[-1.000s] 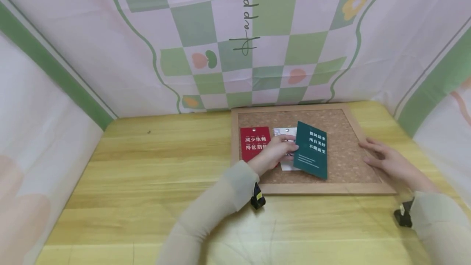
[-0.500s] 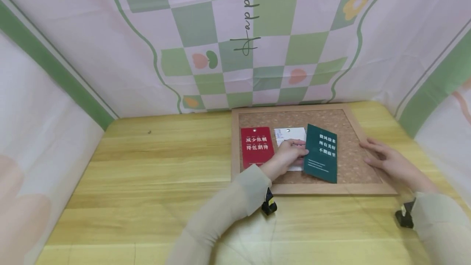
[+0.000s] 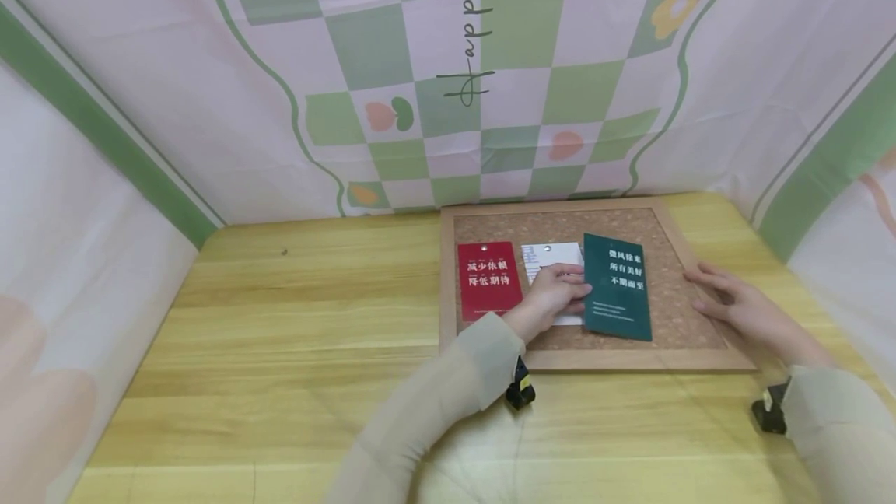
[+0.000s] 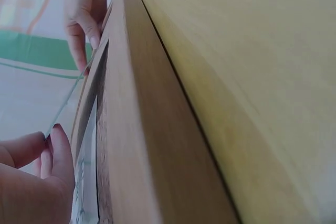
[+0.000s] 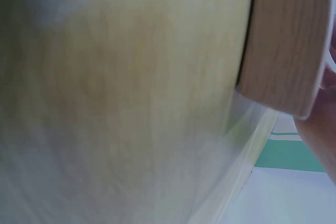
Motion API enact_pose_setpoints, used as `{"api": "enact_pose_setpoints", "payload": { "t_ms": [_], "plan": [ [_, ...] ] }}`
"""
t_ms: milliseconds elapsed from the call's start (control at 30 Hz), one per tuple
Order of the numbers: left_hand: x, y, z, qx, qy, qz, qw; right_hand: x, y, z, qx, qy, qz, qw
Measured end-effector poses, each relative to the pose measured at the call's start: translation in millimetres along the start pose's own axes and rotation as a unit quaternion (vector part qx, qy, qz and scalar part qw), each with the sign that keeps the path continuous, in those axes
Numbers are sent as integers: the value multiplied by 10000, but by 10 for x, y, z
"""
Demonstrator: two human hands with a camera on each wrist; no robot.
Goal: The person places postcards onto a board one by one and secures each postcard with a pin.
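Observation:
My left hand pinches the left edge of a dark green card with white print, and in the left wrist view the thin card is seen edge-on between thumb and fingers. The card is held over a wood-framed cork board. Behind my left hand lies a white card with a pin at its top, partly covered. Farther left, a red card with white characters lies on the cork, also pinned at the top. My right hand rests with extended fingers on the board's right frame.
The board lies on a yellow wooden table, close to the back. A patterned cloth hangs behind, and more cloth stands at both sides. Cork shows right of the green card. A small dark spot marks the table at left.
My left hand has carried the green card to the right, uncovering more of the white card and all of the red one. The card now stands straighter. My right hand stays at the frame.

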State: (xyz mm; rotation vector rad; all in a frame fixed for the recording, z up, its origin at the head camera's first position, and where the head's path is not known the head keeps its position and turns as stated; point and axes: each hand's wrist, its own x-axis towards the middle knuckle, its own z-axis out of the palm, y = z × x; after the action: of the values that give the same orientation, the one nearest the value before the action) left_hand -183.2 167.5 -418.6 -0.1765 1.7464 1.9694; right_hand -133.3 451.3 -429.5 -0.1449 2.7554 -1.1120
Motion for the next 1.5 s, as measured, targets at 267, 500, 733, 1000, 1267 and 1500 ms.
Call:
{"api": "enact_pose_setpoints", "payload": {
  "t_ms": [267,500,733,1000,1267,1500],
  "plan": [
    [1,-21,107,-123,231,43,9996,6,13,0,35,-8,7,10000],
    [8,-26,161,-187,202,102,9996,9,10,0,17,4,-16,10000],
    [25,-45,218,-234,317,-11,9992,10,8,-7,-13,-68,72,10000],
    [18,-48,266,-314,178,44,9993,15,25,-5,5,-12,-21,10000],
    [-2,-54,313,-151,175,108,9997,13,7,-13,27,-107,140,9998],
    [-19,-53,349,69,333,178,9993,13,1,-13,52,-108,142,9998]
  ]
}}
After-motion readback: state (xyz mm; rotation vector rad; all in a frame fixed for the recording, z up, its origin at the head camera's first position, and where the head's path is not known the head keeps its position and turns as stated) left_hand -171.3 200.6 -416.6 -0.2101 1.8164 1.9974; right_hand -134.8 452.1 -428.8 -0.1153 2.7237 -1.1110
